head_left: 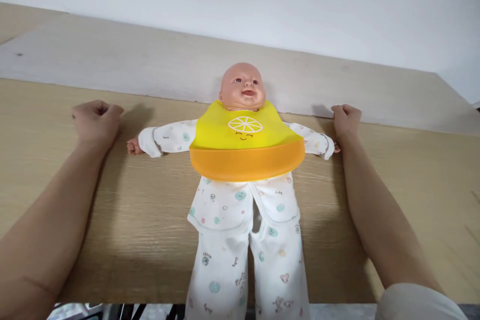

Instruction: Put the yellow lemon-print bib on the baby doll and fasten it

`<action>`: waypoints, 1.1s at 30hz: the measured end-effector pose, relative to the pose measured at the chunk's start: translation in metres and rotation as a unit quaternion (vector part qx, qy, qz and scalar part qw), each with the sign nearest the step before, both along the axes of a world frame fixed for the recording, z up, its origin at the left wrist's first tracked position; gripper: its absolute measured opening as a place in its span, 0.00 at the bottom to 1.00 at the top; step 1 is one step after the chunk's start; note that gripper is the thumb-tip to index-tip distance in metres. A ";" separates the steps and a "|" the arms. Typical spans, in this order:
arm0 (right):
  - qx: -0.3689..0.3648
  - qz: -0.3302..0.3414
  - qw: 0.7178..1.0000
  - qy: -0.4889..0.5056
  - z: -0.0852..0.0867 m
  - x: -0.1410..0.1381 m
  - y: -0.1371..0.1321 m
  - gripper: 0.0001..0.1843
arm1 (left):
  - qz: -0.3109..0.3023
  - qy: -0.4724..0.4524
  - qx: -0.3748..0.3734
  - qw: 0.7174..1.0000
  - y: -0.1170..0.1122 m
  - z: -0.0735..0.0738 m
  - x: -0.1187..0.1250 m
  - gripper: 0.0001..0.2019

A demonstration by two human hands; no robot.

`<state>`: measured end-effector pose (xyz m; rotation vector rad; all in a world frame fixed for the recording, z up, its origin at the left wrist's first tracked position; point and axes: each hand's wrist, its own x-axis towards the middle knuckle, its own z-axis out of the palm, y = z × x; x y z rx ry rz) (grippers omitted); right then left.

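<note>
A baby doll (242, 85) lies on its back on a light wooden table (45, 170), arms spread, legs hanging over the near edge. It wears white patterned pyjamas (232, 225) and a yellow and orange silicone bib (245, 147) with a lemon slice face. My left hand (95, 120) rests on the table as a closed fist, a little left of the doll's right hand. My right hand (345, 119) is also curled into a fist, right beside the doll's other sleeve cuff. Neither hand holds anything.
A pale grey-white board or panel (112, 65) lies along the back of the table against a white wall (262, 0). The table's near edge runs across the bottom of the view, with dark objects dimly seen below it.
</note>
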<state>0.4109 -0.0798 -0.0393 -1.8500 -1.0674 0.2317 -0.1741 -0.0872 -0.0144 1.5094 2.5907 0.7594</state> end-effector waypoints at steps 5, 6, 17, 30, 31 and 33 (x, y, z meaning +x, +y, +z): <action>-0.060 0.029 0.995 -0.080 0.011 -0.013 -0.006 0.12 | -0.038 -0.041 0.042 0.998 -0.005 0.000 0.001 0.10; -0.069 0.034 0.993 -0.095 0.012 -0.015 -0.007 0.12 | -0.043 -0.039 0.031 0.998 -0.006 0.001 0.002 0.09; -0.091 0.032 0.989 -0.110 0.015 -0.019 -0.009 0.13 | -0.058 -0.046 0.021 0.997 -0.005 0.003 0.004 0.08; -0.094 0.037 0.987 -0.122 0.012 -0.018 -0.008 0.12 | -0.023 -0.181 0.056 0.982 -0.006 0.007 0.002 0.13; -0.093 0.038 0.987 -0.124 0.012 -0.018 -0.008 0.13 | -0.022 -0.190 0.057 0.980 -0.006 0.006 0.001 0.12; -0.091 0.040 0.987 -0.125 0.012 -0.018 -0.008 0.13 | -0.030 -0.197 0.056 0.978 -0.004 0.004 -0.001 0.12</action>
